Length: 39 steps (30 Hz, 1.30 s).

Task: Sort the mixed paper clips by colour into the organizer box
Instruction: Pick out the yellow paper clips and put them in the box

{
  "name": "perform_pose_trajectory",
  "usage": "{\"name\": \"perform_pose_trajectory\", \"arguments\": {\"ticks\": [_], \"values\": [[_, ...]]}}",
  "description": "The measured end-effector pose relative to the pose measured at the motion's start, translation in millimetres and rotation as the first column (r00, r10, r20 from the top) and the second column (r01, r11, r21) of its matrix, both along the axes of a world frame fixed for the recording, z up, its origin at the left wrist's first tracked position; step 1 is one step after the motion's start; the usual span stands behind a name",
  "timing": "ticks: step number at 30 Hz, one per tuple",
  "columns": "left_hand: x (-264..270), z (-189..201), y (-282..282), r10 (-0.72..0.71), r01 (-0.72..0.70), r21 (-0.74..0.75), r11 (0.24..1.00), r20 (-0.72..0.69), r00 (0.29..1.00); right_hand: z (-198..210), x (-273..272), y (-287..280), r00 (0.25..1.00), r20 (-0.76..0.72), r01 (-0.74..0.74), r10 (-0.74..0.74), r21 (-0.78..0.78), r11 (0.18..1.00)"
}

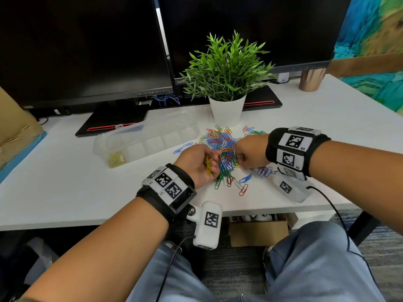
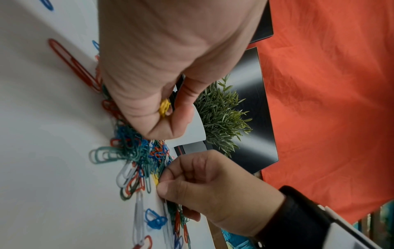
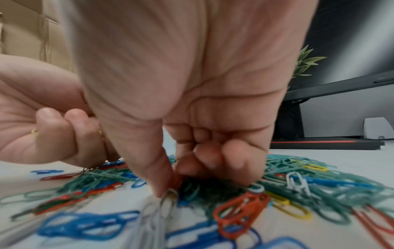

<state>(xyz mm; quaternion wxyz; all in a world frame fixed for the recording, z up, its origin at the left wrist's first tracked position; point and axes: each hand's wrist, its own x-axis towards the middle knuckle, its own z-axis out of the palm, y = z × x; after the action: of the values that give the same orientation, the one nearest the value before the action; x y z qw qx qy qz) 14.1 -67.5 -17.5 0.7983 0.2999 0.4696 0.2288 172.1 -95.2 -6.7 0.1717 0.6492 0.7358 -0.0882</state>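
- head view: the left hand (image 1: 197, 163) sits palm up at the near-left edge of the pile of paper clips (image 1: 224, 149), fingers curled around a small bunch of yellow clips (image 1: 207, 165) lying across the palm
- the right hand (image 1: 250, 152) is knuckles-up on the right side of the pile, fingers tucked under and the fingertips down in the clips; what they pinch can't be told from here
- the pile spreads red, blue, green, white and yellow over the white desk (image 1: 65, 192), just in front of a potted plant (image 1: 226, 83)
- the clear organizer box (image 1: 144, 140) lies left of the pile, lid open behind it, with yellow clips already in its near-left end compartment (image 1: 116, 159); the other compartments look pale and their contents are unclear
- two dark monitors (image 1: 87, 44) stand at the back, a copper cup (image 1: 310, 79) far right
- left wrist view: the left hand (image 2: 170, 59) holds fingers folded to the palm with yellow clips (image 2: 164, 106) peeping out between them; below, the right hand (image 2: 213, 188) has thumb and forefinger pressed together at a yellow clip (image 2: 155, 180) on the pile's edge
- right wrist view: the right hand (image 3: 192, 101) has thumb tip and forefinger meeting right down in the pile, a pale clip (image 3: 168, 200) at the thumb tip, other fingers curled in; the left hand (image 3: 42, 128) shows at left, curled, a speck of yellow in it
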Motion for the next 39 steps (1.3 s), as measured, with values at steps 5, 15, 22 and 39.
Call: {"name": "perform_pose_trajectory", "arguments": {"ticks": [5, 15, 22, 39], "values": [[0.3, 1.1, -1.6, 0.011, -0.011, -0.003, 1.000, 0.023, 1.000, -2.3, 1.1, -0.6, 0.998, -0.037, 0.041, -0.041, -0.021, 0.999], [1.1, 3.4, -4.3, 0.057, -0.056, -0.023, 0.998, 0.061, 0.996, 23.6, 1.6, -7.3, 0.906, -0.406, 0.220, -0.114, 0.222, 0.950], [4.7, 6.7, -4.5, 0.073, -0.062, -0.073, 0.995, 0.157, 0.985, 26.5, -5.0, 0.1, 0.669, -0.729, 0.317, -0.145, 0.104, 0.943], [-1.2, 4.7, 3.1, 0.123, -0.122, -0.019, 0.992, 0.058, 0.991, 4.6, -3.4, 0.7, 0.989, -0.136, 0.093, -0.067, 0.201, 0.975]]}}
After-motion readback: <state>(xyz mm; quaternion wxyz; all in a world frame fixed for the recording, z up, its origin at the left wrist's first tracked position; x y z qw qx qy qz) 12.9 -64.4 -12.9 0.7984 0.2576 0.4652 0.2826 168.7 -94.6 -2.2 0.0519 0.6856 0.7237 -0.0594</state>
